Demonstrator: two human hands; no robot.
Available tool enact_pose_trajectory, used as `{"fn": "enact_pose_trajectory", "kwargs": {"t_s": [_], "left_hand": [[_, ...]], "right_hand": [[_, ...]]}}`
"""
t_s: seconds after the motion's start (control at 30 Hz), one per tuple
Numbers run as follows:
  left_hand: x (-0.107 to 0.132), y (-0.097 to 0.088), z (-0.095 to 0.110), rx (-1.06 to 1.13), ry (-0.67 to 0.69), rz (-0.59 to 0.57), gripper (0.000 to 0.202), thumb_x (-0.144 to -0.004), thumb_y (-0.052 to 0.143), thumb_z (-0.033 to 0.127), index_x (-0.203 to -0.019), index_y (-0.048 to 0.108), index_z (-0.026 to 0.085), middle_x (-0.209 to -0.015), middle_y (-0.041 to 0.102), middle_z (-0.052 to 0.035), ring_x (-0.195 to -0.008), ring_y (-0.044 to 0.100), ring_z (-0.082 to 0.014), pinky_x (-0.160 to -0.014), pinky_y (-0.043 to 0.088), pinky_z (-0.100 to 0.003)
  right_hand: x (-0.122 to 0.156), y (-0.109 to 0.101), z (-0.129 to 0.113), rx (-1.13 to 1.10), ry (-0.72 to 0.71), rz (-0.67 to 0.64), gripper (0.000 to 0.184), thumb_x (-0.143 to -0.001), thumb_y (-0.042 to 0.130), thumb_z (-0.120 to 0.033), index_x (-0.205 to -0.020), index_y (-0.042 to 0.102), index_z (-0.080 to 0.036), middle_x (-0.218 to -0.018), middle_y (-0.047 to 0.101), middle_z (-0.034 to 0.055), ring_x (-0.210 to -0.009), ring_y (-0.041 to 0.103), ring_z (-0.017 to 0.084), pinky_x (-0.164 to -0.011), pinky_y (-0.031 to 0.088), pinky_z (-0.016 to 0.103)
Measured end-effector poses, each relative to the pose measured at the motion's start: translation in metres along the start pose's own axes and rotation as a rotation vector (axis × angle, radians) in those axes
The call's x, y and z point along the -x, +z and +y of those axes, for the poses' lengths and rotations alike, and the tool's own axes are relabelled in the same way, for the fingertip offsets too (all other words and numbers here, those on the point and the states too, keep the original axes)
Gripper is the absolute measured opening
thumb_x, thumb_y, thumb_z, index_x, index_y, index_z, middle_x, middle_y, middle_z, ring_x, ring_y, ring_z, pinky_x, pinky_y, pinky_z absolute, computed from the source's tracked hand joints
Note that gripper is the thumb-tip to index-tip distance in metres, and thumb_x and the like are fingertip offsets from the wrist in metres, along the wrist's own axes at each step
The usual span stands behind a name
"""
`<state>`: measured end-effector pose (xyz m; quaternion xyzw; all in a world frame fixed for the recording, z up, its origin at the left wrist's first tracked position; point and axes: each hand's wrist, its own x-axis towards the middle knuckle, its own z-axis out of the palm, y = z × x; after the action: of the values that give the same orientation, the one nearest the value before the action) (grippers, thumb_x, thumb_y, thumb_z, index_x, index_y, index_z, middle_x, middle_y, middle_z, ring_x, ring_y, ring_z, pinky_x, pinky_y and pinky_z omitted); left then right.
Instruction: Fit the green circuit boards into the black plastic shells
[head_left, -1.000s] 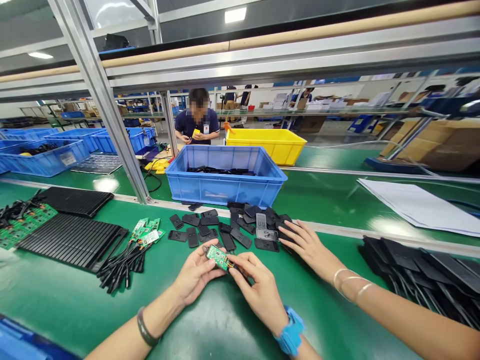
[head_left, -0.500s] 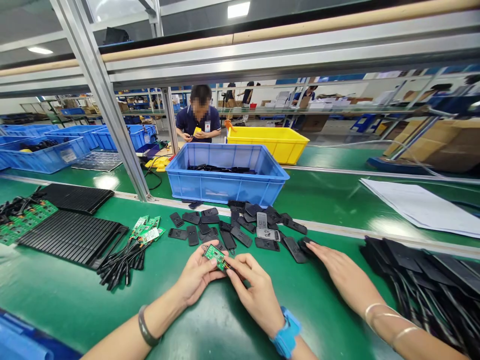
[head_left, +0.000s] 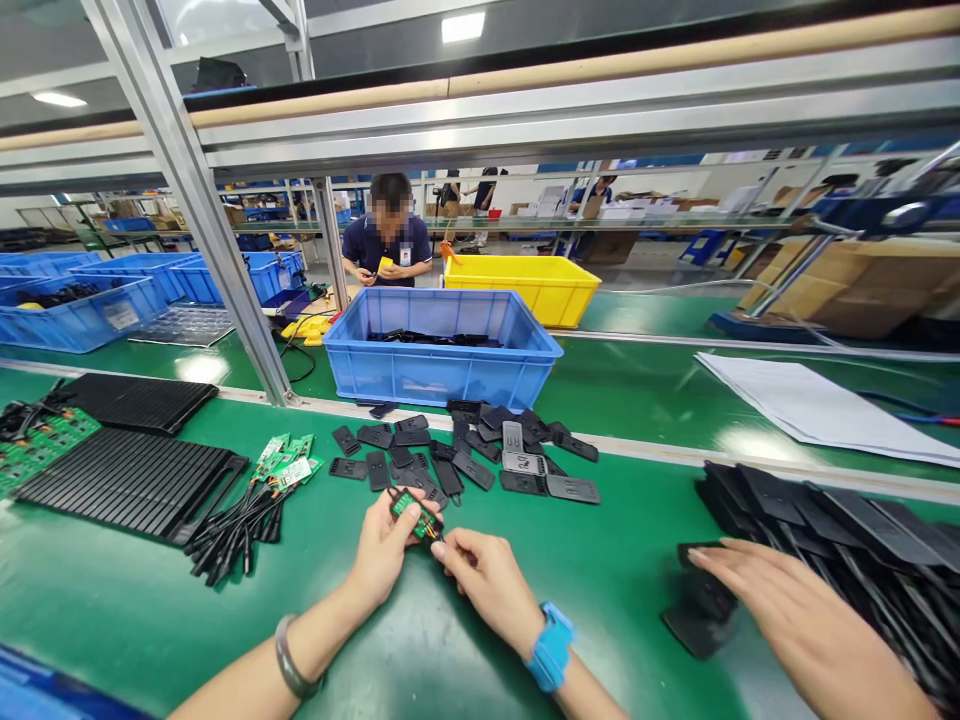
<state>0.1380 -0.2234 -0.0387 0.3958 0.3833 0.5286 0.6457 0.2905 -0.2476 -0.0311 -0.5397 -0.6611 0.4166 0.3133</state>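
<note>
My left hand (head_left: 386, 553) and my right hand (head_left: 484, 578) meet low in the middle of the green table, both pinched on a small green circuit board (head_left: 413, 511) with a black part under it. Just beyond them lie several loose black plastic covers (head_left: 465, 455). A second person's hand (head_left: 787, 610) reaches in from the lower right and rests on black pieces (head_left: 697, 610) beside a heap of black sheets.
A bundle of green boards with black cables (head_left: 255, 500) and black slotted trays (head_left: 127, 480) lie to the left. A blue bin (head_left: 442, 350) and a yellow bin (head_left: 525, 285) stand behind. White paper (head_left: 817, 410) lies at the right. A person works across the line.
The second person's hand has drawn back from the black covers to the lower right, dragging some pieces with it. My hands have turned the green board slightly, still holding it.
</note>
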Motion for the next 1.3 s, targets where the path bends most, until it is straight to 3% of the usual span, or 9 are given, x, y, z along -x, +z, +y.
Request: {"fn": "enact_pose_trajectory", "kwargs": {"t_s": [0.13, 0.43, 0.73, 0.87, 0.97, 1.07, 1.13, 1.2, 1.3], "left_hand": [[0.002, 0.001, -0.001, -0.018, 0.005, -0.021, 0.038, -0.080, 0.067, 0.041, -0.104, 0.052, 0.016, -0.097, 0.071, -0.0127, -0.088, 0.068, -0.0235, -0.075, 0.053, -0.033], [0.006, 0.004, 0.002, 0.076, -0.029, -0.017, 0.040, -0.080, 0.067, 0.042, -0.105, 0.046, 0.017, -0.095, 0.071, -0.0142, -0.086, 0.069, -0.0258, -0.067, 0.053, -0.033], [0.008, 0.004, 0.003, -0.094, 0.065, 0.012, 0.038, -0.079, 0.067, 0.044, -0.101, 0.052, 0.017, -0.098, 0.071, -0.0118, -0.092, 0.067, -0.0232, -0.078, 0.053, -0.033], [0.003, 0.004, 0.006, -0.035, -0.021, 0.033, 0.043, -0.075, 0.071, 0.044, -0.102, 0.052, 0.016, -0.088, 0.072, -0.0092, -0.077, 0.068, -0.0198, -0.068, 0.053, -0.030], [-0.002, 0.003, 0.006, -0.005, -0.143, 0.078, 0.044, -0.073, 0.072, 0.045, -0.098, 0.054, 0.015, -0.078, 0.069, -0.0054, -0.064, 0.065, -0.0148, -0.059, 0.052, -0.025], [-0.002, 0.002, 0.004, -0.035, -0.210, 0.069, 0.044, -0.074, 0.071, 0.047, -0.101, 0.055, 0.015, -0.072, 0.065, -0.0016, -0.061, 0.062, -0.0121, -0.053, 0.049, -0.022], [0.000, 0.002, 0.002, -0.061, -0.212, 0.018, 0.043, -0.075, 0.069, 0.045, -0.103, 0.054, 0.016, -0.073, 0.064, -0.0011, -0.061, 0.060, -0.0114, -0.050, 0.046, -0.020], [0.002, 0.003, 0.002, -0.073, -0.201, -0.042, 0.043, -0.072, 0.072, 0.037, -0.105, 0.054, 0.016, -0.078, 0.064, -0.0019, -0.064, 0.060, -0.0114, -0.050, 0.046, -0.020], [0.003, 0.003, 0.002, -0.061, -0.202, -0.094, 0.055, -0.064, 0.076, 0.022, -0.113, 0.052, 0.016, -0.085, 0.065, -0.0036, -0.070, 0.060, -0.0120, -0.055, 0.047, -0.021]], "right_hand": [[-0.002, 0.003, 0.004, -0.043, -0.043, 0.046, 0.039, -0.084, 0.053, -0.045, -0.056, 0.058, -0.018, -0.053, 0.052, -0.0010, -0.049, 0.044, 0.011, -0.047, 0.031, 0.022], [-0.007, 0.003, 0.010, -0.236, 0.078, -0.071, 0.041, -0.080, 0.054, -0.049, -0.067, 0.071, -0.014, -0.049, 0.055, -0.0004, -0.042, 0.041, 0.009, -0.044, 0.031, 0.020], [-0.007, 0.007, 0.007, -0.021, 0.065, 0.081, 0.036, -0.084, 0.054, -0.038, -0.061, 0.071, -0.015, -0.048, 0.060, 0.0000, -0.045, 0.047, 0.011, -0.047, 0.032, 0.022], [-0.012, -0.002, 0.009, 0.050, -0.033, 0.029, 0.035, -0.087, 0.054, -0.040, -0.066, 0.071, -0.017, -0.055, 0.063, 0.0001, -0.051, 0.053, 0.013, -0.050, 0.036, 0.022], [-0.022, -0.017, 0.017, 0.274, -0.169, 0.242, 0.029, -0.091, 0.047, -0.034, -0.094, 0.072, -0.018, -0.087, 0.071, 0.0058, -0.079, 0.060, 0.020, -0.072, 0.046, 0.028], [-0.033, -0.030, 0.031, 0.579, -0.193, 0.424, 0.037, -0.090, 0.046, -0.022, -0.123, 0.060, -0.016, -0.125, 0.059, 0.0131, -0.107, 0.052, 0.027, -0.092, 0.043, 0.041], [-0.038, -0.034, 0.042, 0.709, -0.168, 0.409, 0.040, -0.088, 0.048, -0.020, -0.127, 0.058, -0.016, -0.124, 0.059, 0.0146, -0.105, 0.052, 0.029, -0.090, 0.044, 0.042], [-0.041, -0.035, 0.051, 0.755, -0.162, 0.398, 0.037, -0.089, 0.048, -0.022, -0.123, 0.061, -0.016, -0.108, 0.064, 0.0140, -0.097, 0.054, 0.028, -0.085, 0.047, 0.040], [-0.040, -0.037, 0.053, 0.643, -0.184, 0.486, 0.032, -0.092, 0.044, -0.026, -0.112, 0.067, -0.017, -0.093, 0.065, 0.0118, -0.089, 0.057, 0.026, -0.082, 0.048, 0.038]]}}
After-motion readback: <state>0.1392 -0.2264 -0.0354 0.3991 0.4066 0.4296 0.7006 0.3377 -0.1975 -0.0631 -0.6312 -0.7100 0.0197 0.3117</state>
